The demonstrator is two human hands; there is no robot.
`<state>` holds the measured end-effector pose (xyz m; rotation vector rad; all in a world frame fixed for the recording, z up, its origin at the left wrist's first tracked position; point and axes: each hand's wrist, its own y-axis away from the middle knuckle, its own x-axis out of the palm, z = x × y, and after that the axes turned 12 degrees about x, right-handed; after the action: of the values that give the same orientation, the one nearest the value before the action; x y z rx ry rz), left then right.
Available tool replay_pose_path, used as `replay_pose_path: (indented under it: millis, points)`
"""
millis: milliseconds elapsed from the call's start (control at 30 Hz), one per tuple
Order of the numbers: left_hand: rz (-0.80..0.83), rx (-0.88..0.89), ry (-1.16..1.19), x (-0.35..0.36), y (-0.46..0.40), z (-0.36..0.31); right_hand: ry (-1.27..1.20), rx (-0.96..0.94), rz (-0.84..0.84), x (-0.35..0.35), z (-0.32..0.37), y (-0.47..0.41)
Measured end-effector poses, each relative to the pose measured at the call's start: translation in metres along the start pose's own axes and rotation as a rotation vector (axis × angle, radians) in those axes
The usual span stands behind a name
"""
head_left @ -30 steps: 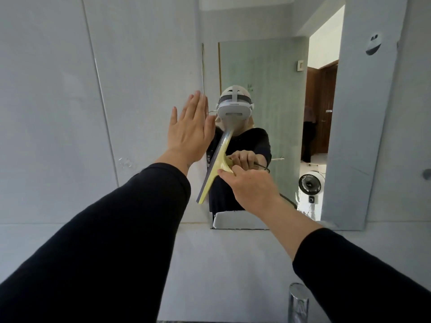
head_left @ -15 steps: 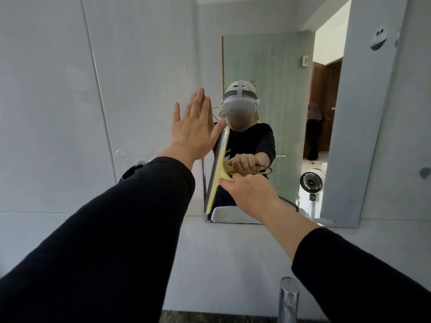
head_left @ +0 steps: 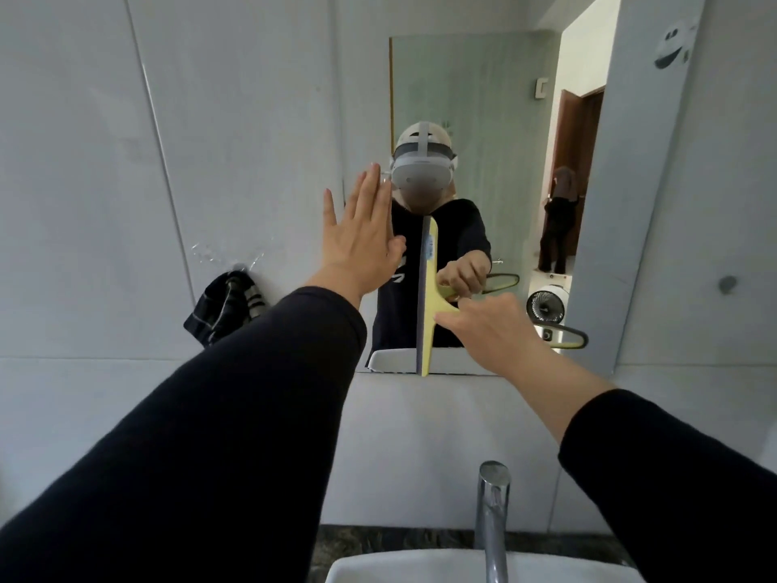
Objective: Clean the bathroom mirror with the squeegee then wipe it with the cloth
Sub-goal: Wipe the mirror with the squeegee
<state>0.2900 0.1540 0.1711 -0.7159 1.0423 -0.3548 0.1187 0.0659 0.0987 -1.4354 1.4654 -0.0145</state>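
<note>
The mirror [head_left: 475, 119] hangs on the white tiled wall ahead of me. My right hand [head_left: 487, 326] grips the handle of a yellow squeegee [head_left: 429, 300], whose blade stands upright against the glass, its lower end at the mirror's bottom edge. My left hand [head_left: 361, 241] lies flat with straight fingers against the mirror's left edge, just left of the blade. A dark striped cloth [head_left: 225, 307] hangs on the wall to the left of the mirror, below my left forearm's line.
A chrome tap [head_left: 492, 515] rises over the white basin [head_left: 420, 568] at the bottom, with a dark stone counter strip behind it. A small grey hook [head_left: 726, 283] and a smiley sticker [head_left: 672, 44] sit on the wall at right.
The squeegee has turned from slanted to upright and slid down to the mirror's bottom edge. My view has tilted downward, bringing the cloth, tap and basin into sight.
</note>
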Motion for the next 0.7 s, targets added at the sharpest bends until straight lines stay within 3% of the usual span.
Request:
replay_pose_path:
  millis: [333,567,700]
  points:
    - [0.034,0.06,-0.001,0.029,0.007,-0.023,-0.146,0.031,-0.038,0.034,-0.012,0.001]
    - [0.041,0.028,-0.014,0.032,0.006,-0.029,-0.15,0.044,-0.05,0.039,-0.074,0.023]
    - [0.012,0.003,-0.009,0.032,0.006,-0.036,0.026,0.101,0.143,0.034,-0.112,0.049]
